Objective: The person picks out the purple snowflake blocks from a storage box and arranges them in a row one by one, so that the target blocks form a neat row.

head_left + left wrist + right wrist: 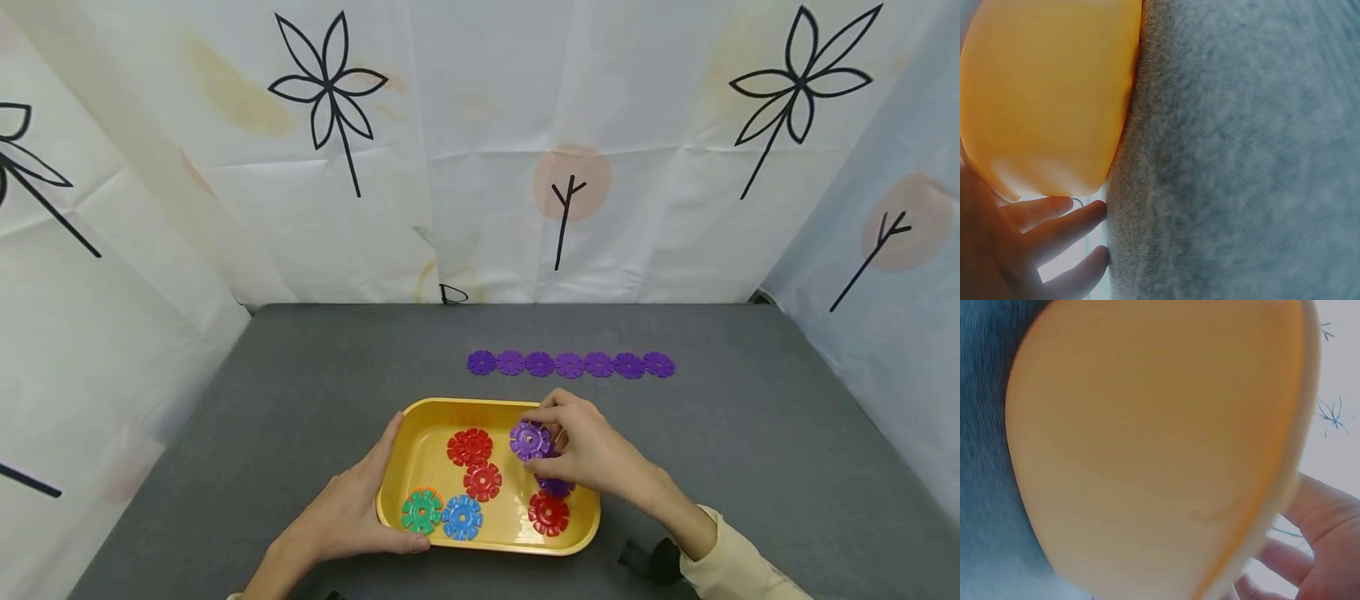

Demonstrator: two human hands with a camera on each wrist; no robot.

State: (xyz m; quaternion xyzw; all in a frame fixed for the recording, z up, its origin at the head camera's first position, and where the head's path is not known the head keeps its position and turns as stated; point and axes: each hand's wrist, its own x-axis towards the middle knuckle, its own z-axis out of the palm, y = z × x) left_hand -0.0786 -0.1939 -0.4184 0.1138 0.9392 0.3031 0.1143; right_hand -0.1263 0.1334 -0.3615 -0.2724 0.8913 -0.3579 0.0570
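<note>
My right hand pinches a purple notched plastic disc between thumb and fingers, above the right part of a yellow tray. Under that hand lies another purple disc, partly covered. With thumb at the front rim and fingers along the far left corner, my left hand holds the tray's left end. Inside are red discs, a blue disc and a green disc with an orange edge showing behind it. In both wrist views the tray's outer wall hides the contents.
Beyond the tray, several purple discs form a straight side-by-side row on the grey table. A black object lies by the right sleeve. White printed cloth stands along the table's back and sides.
</note>
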